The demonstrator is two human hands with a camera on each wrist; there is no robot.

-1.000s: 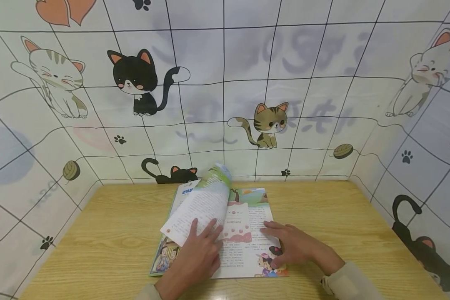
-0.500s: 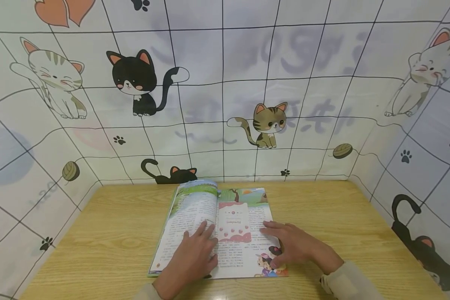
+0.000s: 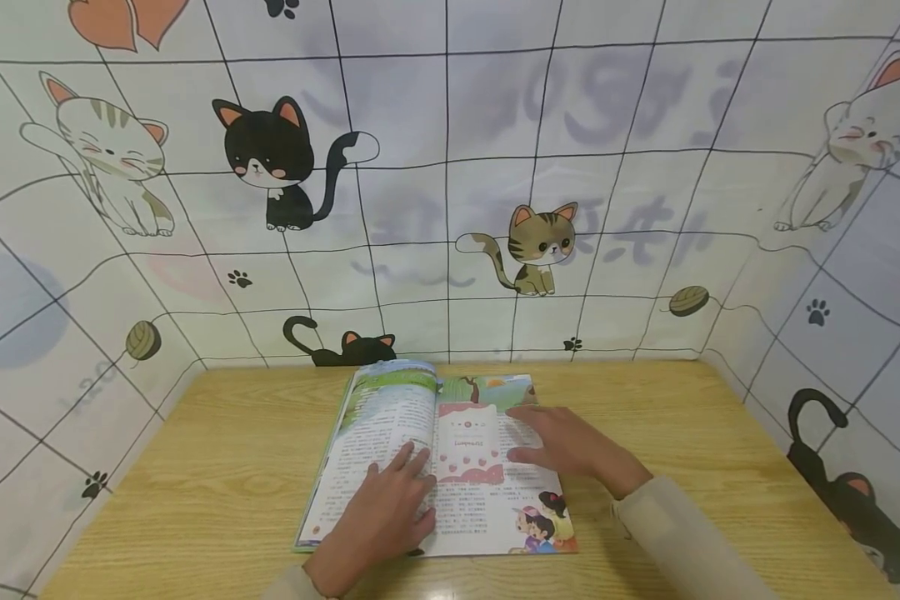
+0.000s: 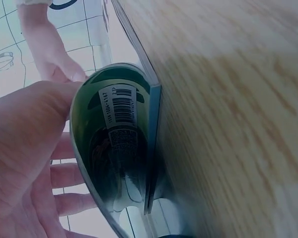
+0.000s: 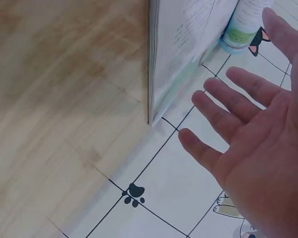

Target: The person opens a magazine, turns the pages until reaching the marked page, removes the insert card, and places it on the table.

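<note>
An open magazine (image 3: 465, 521) lies on the wooden table, its left pages bulging upward. My left hand (image 3: 390, 508) rests on the left page near the spine, fingers extended. In the left wrist view, that hand (image 4: 30, 168) lies along the curved pages, and a barcode (image 4: 121, 106) shows on the cover's underside. A pink and white card (image 3: 468, 444) with printed strawberries lies flat on the right page beside the spine. Just right of the card, my right hand (image 3: 570, 442) hovers with thumb and fingers apart; in the right wrist view the hand (image 5: 263, 129) holds nothing.
Bare wooden tabletop (image 3: 217, 467) extends left and right of the magazine. A white cloth wall (image 3: 390, 292) with cat drawings and grid lines rises behind the table and along both sides.
The turned leaf, folded over at first, now lies over on the left side, with my left hand on it. My right hand has moved up and left from the page's lower right edge toward the card.
</note>
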